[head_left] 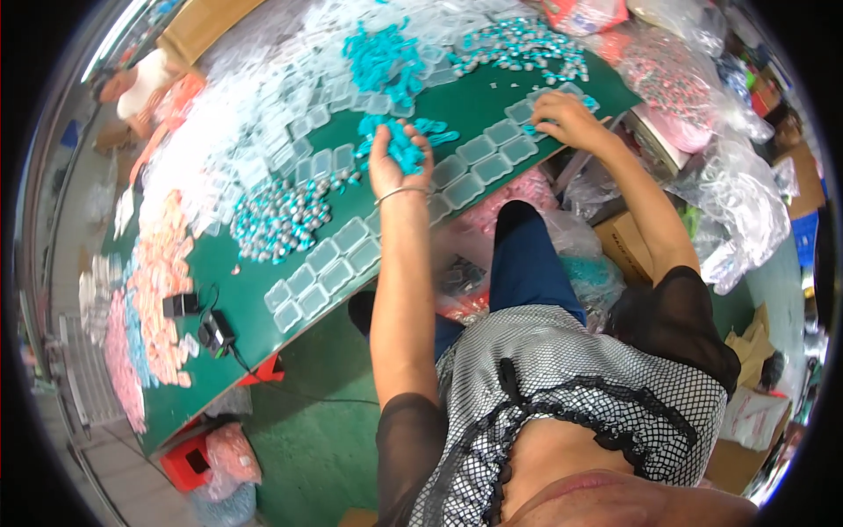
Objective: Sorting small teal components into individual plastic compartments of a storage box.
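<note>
My left hand (397, 162) is cupped around a bunch of small turquoise pieces (404, 145) above the green table (255, 334). My right hand (566, 116) rests at the far right end of a row of small clear plastic boxes (479, 162), fingers down on one with turquoise pieces in it. More clear boxes (325, 268) lie in a double row along the table's near edge. A heap of turquoise pieces (382, 57) and two heaps of silver-and-turquoise pieces (279, 220) (527, 48) sit on the table.
Stacks of empty clear boxes (263, 114) cover the table's far side. Orange, pink and blue packets (154, 299) lie at the left end beside black adapters with a cord (215, 332). Plastic bags (729, 176) and cardboard boxes (628, 241) crowd the right. Another person (140, 83) sits at top left.
</note>
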Demonstrator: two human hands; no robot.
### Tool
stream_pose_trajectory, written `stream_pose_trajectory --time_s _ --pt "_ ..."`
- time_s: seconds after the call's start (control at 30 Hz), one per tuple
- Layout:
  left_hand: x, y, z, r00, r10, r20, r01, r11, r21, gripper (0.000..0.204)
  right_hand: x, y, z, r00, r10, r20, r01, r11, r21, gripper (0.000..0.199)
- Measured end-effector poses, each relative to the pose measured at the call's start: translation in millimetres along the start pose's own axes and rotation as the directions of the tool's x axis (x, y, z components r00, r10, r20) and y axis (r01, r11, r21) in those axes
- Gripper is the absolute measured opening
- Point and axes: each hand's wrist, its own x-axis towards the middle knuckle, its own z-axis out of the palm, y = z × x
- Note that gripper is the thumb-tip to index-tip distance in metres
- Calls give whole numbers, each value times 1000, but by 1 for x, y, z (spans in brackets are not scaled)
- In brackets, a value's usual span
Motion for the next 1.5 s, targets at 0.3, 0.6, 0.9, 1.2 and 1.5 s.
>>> stream_pose_trajectory --time_s 0.3,0.6,0.9,1.2,1.5 --pt "6 -18 2 994 67 -84 -66 998 10 24 59 -93 4 977 131 -169 -1 793 609 13" --pt "2 -35 3 997 56 47 -61 993 101 34 102 -123 38 956 274 106 -260 623 738 18" --pt "15 -33 3 997 72 -41 -69 995 72 34 116 -134 41 962 178 -207 -94 927 362 25" --pt "24 -33 -4 997 22 -78 -26 999 -46 33 124 -115 42 937 348 -25 -221 646 730 19" --pt "8 -14 4 999 -10 -40 9 1000 -24 28 43 -51 0 988 127 -84 -80 903 422 11"
